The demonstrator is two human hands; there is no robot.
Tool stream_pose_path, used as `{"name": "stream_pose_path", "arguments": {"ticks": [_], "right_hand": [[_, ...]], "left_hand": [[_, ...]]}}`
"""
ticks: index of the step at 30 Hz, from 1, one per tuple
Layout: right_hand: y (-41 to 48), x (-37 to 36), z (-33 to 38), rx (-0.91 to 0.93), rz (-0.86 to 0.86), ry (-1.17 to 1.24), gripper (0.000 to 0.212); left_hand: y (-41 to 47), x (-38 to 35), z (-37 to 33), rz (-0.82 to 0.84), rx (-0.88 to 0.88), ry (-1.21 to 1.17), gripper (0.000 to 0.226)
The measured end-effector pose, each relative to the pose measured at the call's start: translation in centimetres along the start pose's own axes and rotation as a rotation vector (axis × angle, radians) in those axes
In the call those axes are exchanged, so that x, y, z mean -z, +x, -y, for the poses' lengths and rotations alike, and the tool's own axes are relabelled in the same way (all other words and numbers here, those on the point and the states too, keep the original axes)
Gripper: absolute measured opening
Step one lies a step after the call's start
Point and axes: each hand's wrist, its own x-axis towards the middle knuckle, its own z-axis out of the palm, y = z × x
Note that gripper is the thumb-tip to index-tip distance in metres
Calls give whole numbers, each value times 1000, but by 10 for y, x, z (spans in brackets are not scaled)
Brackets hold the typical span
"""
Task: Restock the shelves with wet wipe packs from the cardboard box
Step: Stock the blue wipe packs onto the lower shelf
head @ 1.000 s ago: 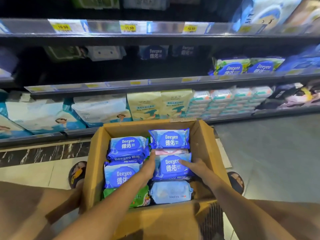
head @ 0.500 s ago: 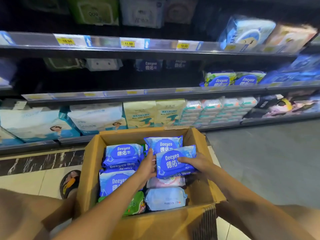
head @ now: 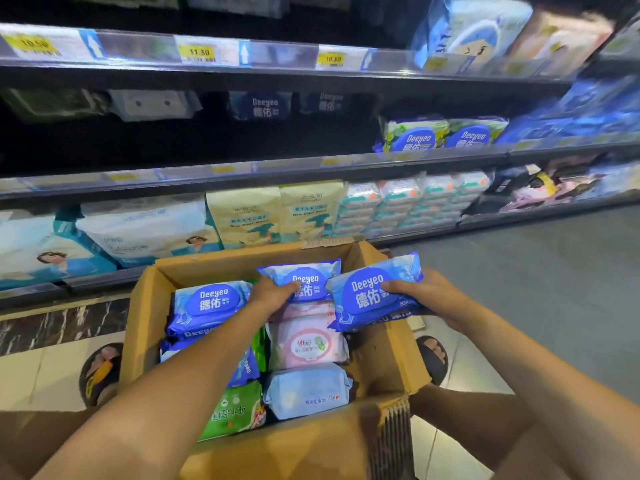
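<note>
The middle shelf (head: 242, 169) is open from ten to twelve o'clock, with a few packs (head: 263, 105) far back. At one o'clock wipe packs (head: 440, 135) fill its front. Box (head: 242, 258) walls close in at six.

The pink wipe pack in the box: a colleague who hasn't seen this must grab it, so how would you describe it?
Find the open cardboard box on the floor before the shelves. In its right-hand column, the pink pack lies between the blue Deeyeo pack that the left hand grips and the pale blue pack nearest the person. It is the only pink one there.
</note>
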Motion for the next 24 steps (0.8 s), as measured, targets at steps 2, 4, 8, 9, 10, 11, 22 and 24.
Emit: {"name": "stream_pose_path", "arguments": {"ticks": [2, 4, 8, 9, 10, 11, 22, 24], "right_hand": [[3, 1, 0, -4, 9, 12, 35], [9, 2, -4, -10, 15, 37, 32], [23, 2, -16, -31, 10, 67, 31], [26, 3, -18, -53, 6, 77, 31], [28, 5, -20, -73, 8, 97, 28], [28, 6, -20, -91, 16, 123, 25], [27, 20, -24, -93, 113, 134, 71], [24, 21, -24, -88, 116, 85, 79]], "left_hand": [[17, -4, 0, 15, 28, -38, 93], [30, -5, 0, 35, 76, -93, 93], [47, -6, 5, 106, 146, -199, 64], [49, -4, 6, 144, 165, -219, 58], [51, -3, 8, 174, 181, -229, 59], [52, -3, 9, 206, 192, -240, 67], [43, -1, -8, 170, 69, -136, 60], [38, -1, -11, 140, 30, -94, 67]]}}
